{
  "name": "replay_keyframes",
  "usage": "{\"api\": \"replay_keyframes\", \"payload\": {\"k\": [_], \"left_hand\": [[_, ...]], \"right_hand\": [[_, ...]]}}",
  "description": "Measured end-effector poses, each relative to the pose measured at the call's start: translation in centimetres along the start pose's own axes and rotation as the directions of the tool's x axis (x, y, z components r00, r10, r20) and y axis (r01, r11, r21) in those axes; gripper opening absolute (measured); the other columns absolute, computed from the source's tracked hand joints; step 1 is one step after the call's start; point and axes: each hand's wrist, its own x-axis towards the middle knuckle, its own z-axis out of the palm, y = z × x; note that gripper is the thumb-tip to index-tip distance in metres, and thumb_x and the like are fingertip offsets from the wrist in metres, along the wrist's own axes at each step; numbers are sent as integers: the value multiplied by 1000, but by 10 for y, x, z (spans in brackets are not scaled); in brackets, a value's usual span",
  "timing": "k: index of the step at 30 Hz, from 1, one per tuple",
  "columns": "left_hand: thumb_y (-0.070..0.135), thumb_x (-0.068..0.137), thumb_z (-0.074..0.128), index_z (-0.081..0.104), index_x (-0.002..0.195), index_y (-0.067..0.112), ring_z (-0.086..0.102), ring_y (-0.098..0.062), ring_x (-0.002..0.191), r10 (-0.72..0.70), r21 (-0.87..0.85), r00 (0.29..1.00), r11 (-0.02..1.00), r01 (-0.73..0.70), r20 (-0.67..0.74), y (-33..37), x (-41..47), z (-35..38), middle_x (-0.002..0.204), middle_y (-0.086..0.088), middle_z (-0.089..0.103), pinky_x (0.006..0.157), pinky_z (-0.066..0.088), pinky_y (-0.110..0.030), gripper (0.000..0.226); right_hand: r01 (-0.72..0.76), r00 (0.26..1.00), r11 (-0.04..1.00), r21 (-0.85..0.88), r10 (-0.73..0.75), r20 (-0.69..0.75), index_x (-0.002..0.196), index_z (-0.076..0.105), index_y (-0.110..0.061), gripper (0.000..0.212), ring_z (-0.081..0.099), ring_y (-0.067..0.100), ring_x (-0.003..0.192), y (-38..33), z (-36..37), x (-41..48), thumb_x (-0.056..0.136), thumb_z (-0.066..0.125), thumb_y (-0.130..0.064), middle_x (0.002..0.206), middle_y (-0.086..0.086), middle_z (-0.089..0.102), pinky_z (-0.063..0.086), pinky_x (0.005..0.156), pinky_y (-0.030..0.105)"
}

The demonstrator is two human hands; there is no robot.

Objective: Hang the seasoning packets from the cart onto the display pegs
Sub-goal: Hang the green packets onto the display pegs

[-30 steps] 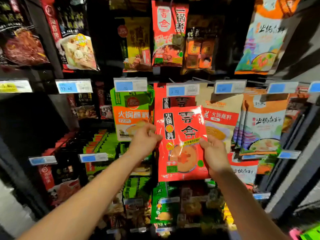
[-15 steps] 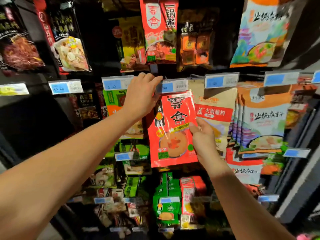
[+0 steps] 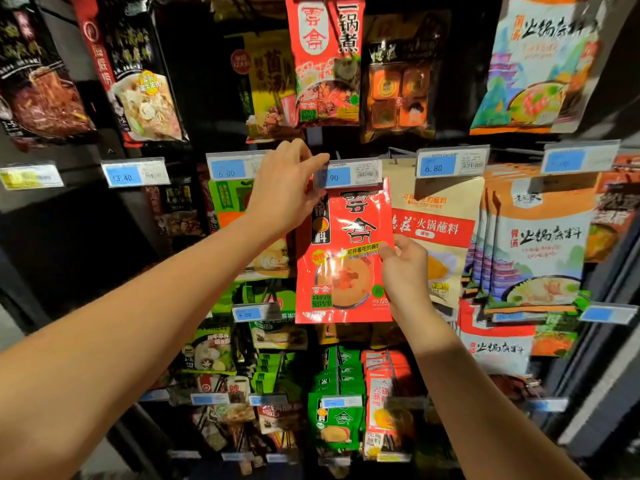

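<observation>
Right hand [image 3: 403, 275] pinches red packet's [image 3: 346, 258] right edge; left hand [image 3: 287, 192] touches price tag [image 3: 349, 173].

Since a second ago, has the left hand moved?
Yes. The left hand rose from the left edge of the red packet, below the price tags, up to the price tag above it.

"6.80" on blue price tag [image 3: 437, 166]
</observation>
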Motion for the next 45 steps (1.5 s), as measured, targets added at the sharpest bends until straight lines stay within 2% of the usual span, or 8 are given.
{"api": "replay_keyframes", "payload": {"k": [6,11,19,23,31,35,41,45], "left_hand": [[21,87,76,66,131,13,54,-32,96,14,-5,1000,1000,-14,-8,-1,-1,0,105,-11,59,76,45,-44,46],[27,84,79,64,133,14,54,-31,98,10,-14,1000,1000,-10,-8,-2,-1,0,107,-10,58,77,41,-41,53],[26,86,78,64,134,12,52,-29,91,-1,-22,999,1000,0,-41,-2,-7,8,103,-10,57,72,42,-41,52],[26,87,79,63,134,12,53,-31,93,-14,-22,999,1000,14,-36,-1,-8,11,104,-12,58,74,40,-40,52],[21,88,76,59,140,15,54,-33,98,-124,-52,992,991,124,-4,11,-13,10,107,-14,57,78,46,-46,55],[19,85,74,45,150,17,51,-32,110,-249,-103,968,963,249,17,36,-27,7,118,-14,53,88,43,-44,71],[13,87,71,59,128,14,52,-30,112,-289,-523,955,804,283,73,127,-80,36,117,-7,52,91,44,-44,43],[14,89,69,66,107,14,60,-29,95,-188,-701,953,646,303,239,220,-109,72,101,-2,60,80,50,-41,18]], "right_hand": [[-43,998,997,-63,40,-50,81,69,-24,28,71,37,88,3,5,9,102,54,-14,85,5,76,59,86,54],[7,997,984,-177,-20,-72,109,67,-14,15,67,23,89,11,7,19,105,53,-16,84,-12,64,49,72,33],[351,933,807,-474,-345,104,157,12,-35,80,60,22,126,36,5,12,100,66,-23,152,2,50,56,95,43],[410,909,651,-638,-352,225,161,20,-34,71,68,31,94,36,17,37,103,57,-17,148,8,44,58,72,44],[392,920,624,-676,-261,293,157,36,-22,60,66,36,104,27,26,60,101,55,-10,136,13,53,54,79,43],[389,905,733,-558,-190,381,158,36,-27,60,52,25,135,33,-6,35,103,56,-15,152,5,48,48,108,44],[341,940,789,-512,-297,169,111,72,-15,18,62,2,87,35,-118,-35,96,66,-6,104,-5,64,48,80,10],[165,976,763,-625,-216,-6,96,71,-19,13,63,7,79,38,-215,-86,92,70,-7,90,-6,67,49,72,23]]}}
